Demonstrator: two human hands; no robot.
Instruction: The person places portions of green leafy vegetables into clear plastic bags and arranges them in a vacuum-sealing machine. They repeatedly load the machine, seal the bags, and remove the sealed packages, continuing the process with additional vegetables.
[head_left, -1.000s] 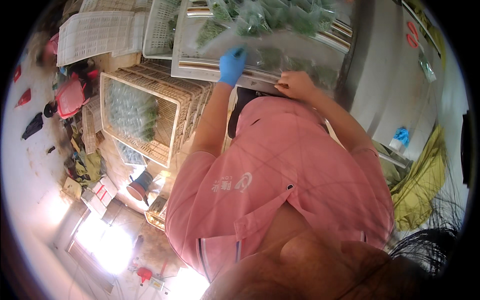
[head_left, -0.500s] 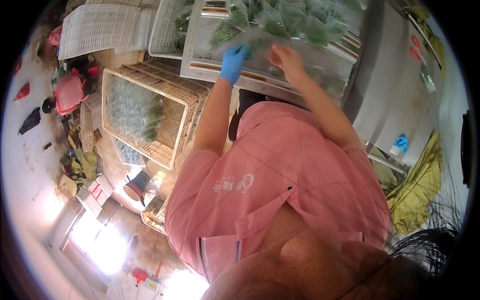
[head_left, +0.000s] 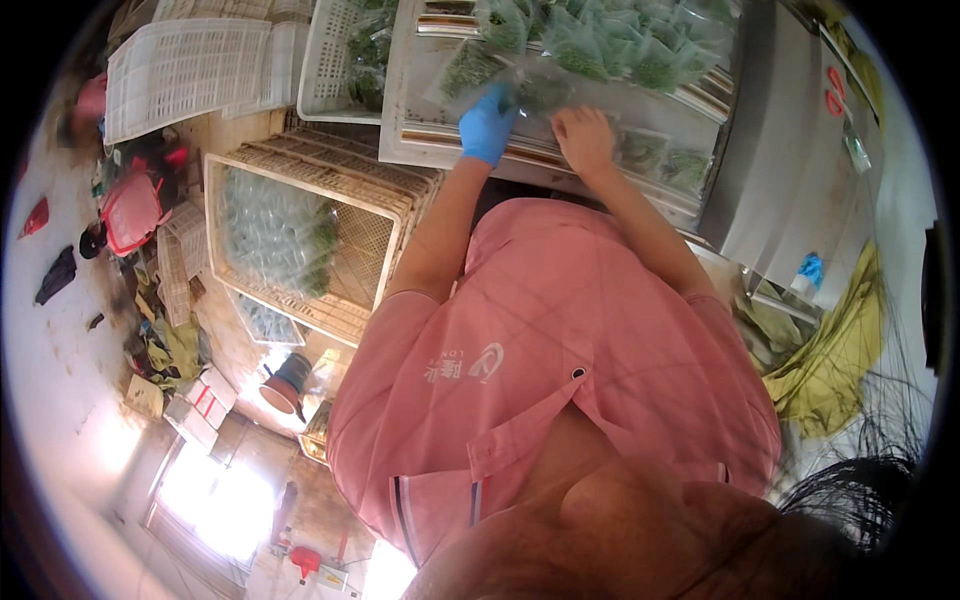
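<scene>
My left hand (head_left: 487, 128), in a blue glove, has its fingers closed on the near left part of a clear plastic bag of green leaves (head_left: 542, 90). At the bag's near right edge is my bare right hand (head_left: 585, 140), its fingers bent and pinched at the plastic, partly hidden from above. Beneath both hands lies a pale metal worktop (head_left: 420, 85) with long brown-and-silver strips. Another bag of greens (head_left: 470, 68) lies just left of the held one. To the right of my right hand, bags of greens (head_left: 640, 150) rest flat by the near strip.
Many filled bags (head_left: 610, 45) pile up at the worktop's far side. A white crate (head_left: 318, 75) of greens stands left of it. Nearer, a tan basket (head_left: 385, 240) holds bagged greens. On the steel surface (head_left: 780, 190) at right are red-handled scissors (head_left: 834, 92) and a blue-and-white item (head_left: 808, 272).
The bag between my hands has come down onto the worktop near the front strip. My right hand has lowered and moved slightly right. The whole view has shifted a little.
</scene>
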